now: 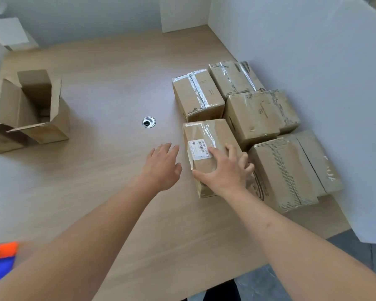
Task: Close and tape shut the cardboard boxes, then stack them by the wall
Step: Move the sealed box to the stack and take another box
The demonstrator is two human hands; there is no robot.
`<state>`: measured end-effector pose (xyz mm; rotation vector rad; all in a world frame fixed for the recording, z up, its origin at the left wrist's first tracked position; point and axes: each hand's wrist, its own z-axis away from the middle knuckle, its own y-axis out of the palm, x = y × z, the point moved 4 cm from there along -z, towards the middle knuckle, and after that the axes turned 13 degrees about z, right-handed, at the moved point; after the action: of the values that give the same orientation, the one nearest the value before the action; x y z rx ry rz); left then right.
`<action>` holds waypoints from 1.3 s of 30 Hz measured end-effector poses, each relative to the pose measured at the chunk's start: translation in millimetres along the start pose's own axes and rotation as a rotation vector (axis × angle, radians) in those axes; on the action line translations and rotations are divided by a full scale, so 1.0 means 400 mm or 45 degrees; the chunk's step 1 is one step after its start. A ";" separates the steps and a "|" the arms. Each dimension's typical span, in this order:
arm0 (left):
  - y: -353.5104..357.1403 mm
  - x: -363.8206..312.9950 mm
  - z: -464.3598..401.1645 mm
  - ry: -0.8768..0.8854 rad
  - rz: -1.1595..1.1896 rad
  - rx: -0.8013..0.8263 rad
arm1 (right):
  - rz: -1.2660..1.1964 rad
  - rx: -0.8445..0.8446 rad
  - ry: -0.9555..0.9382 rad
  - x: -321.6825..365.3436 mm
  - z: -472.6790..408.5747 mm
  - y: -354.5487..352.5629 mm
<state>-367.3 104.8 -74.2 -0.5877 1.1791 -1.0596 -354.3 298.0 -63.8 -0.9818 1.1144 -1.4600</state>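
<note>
Beside the white wall, on the pale wood worktop: five cardboard boxes, all closed and taped.

Item one, the labelled box: brown, narrow, sealed with clear tape along its top, bearing a white barcode label. It lies farthest from the wall of the group, touching its neighbours. The right hand grasps its near end, fingers spread over the top, thumb down the side. The left hand hovers just beside it, released, fingers straight, holding nothing.

Item two, the large box: nearest the viewer against the wall, clear tape over printed dark strips.

Item three, the middle box: against the wall, tape wrinkled.

Item four, the far box: against the wall, shiny tape crossing its top.

Item five, the small box: one row out from the wall, glossy tape down its centre.

Item six, the open box: well apart from the wall, flaps raised; contents too dim to tell.

Item seven, a round metal cable hole, between the open box and the wall group.
</note>
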 end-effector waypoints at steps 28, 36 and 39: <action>-0.070 -0.122 0.011 -0.248 0.102 -0.205 | 0.067 0.109 -0.718 0.049 -0.149 -0.114; -0.262 -0.063 0.202 -0.337 0.073 -0.452 | 0.206 -0.047 -1.012 0.214 -0.059 -0.310; -0.345 -0.016 0.287 -0.372 0.041 -0.540 | 0.229 -0.112 -1.094 0.313 0.000 -0.372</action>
<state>-308.2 35.5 80.6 -1.0149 1.1520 -0.6667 -409.3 183.9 83.8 -1.3466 0.6029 -0.7045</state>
